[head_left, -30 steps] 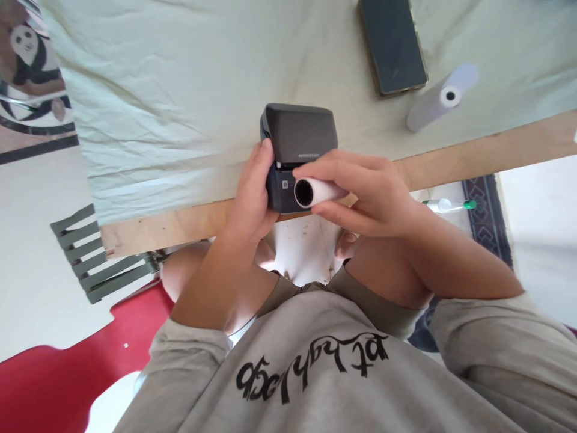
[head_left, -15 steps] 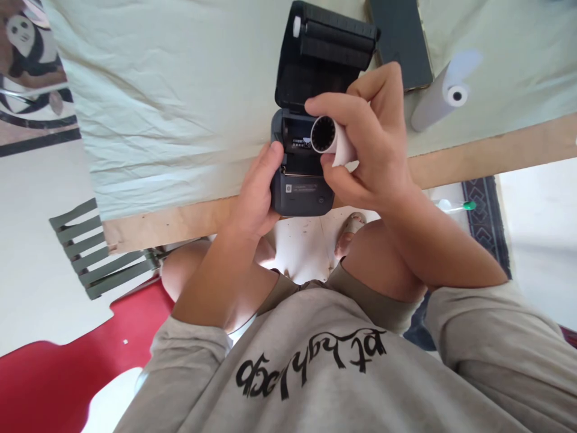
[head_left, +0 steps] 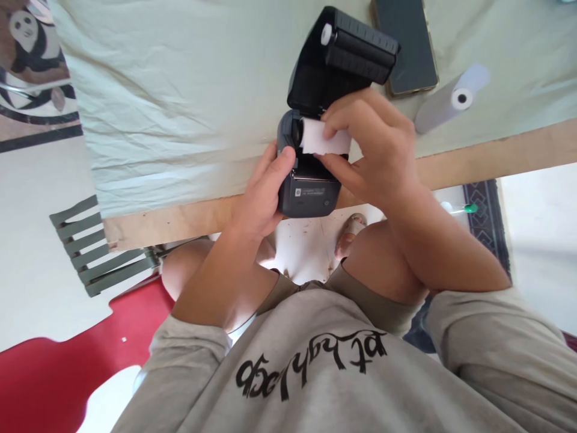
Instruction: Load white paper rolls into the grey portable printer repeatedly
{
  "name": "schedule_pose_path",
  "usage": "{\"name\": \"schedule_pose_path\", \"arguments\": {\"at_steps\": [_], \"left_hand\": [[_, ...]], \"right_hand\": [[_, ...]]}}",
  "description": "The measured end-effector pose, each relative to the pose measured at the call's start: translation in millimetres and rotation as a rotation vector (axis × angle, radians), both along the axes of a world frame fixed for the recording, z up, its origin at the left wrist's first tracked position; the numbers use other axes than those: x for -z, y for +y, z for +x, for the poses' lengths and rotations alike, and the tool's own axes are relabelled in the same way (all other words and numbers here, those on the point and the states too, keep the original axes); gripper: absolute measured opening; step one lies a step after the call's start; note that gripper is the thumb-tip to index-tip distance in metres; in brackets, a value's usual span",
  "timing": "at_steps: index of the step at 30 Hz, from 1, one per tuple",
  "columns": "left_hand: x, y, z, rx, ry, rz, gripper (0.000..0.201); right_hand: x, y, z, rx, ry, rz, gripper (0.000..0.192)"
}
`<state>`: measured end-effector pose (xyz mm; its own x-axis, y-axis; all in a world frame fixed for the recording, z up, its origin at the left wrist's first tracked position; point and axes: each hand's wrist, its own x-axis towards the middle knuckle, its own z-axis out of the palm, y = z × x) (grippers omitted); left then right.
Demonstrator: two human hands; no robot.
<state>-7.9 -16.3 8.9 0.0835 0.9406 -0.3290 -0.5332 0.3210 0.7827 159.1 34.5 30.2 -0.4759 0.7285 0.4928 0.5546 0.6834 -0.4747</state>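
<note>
A dark portable label printer [head_left: 311,198] is gripped along its left side by my left hand [head_left: 265,192], thumb on the rim of its paper bay. Its black lid [head_left: 311,78] stands swung open on the far side, a roller along the outer end. Between the fingers and thumb of my right hand [head_left: 378,138] is a small white paper roll [head_left: 318,137]. The roll lies crosswise in the mouth of the bay, its left end by the bay's left wall. My fingers hide its right end.
On the pale green tablecloth [head_left: 180,108] stand a larger white paper roll [head_left: 444,105] and a dark phone-like slab [head_left: 408,48], both at the right. The wooden table edge [head_left: 496,144] runs in front. A red chair [head_left: 90,325] is at lower left.
My right hand has turned the small paper roll from end-on to lying crosswise and brought it down into the bay. The printer has shifted slightly right, its lid tilting right.
</note>
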Motion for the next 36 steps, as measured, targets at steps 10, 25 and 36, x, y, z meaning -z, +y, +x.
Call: {"name": "schedule_pose_path", "arguments": {"at_steps": [10,25,36], "left_hand": [[3.3,-2,-2,-0.034,-0.099,0.171,0.016],[33.7,2,-13,0.031,0.085,0.262,0.069],[16.5,-6,-10,0.021,0.068,0.202,0.038]], "right_hand": [[2.6,-18,-4,-0.141,-0.008,0.207,0.01],[20.1,27,10,-0.052,0.861,-0.534,0.047],[24.2,2,4,-0.331,0.446,-0.704,0.07]]}}
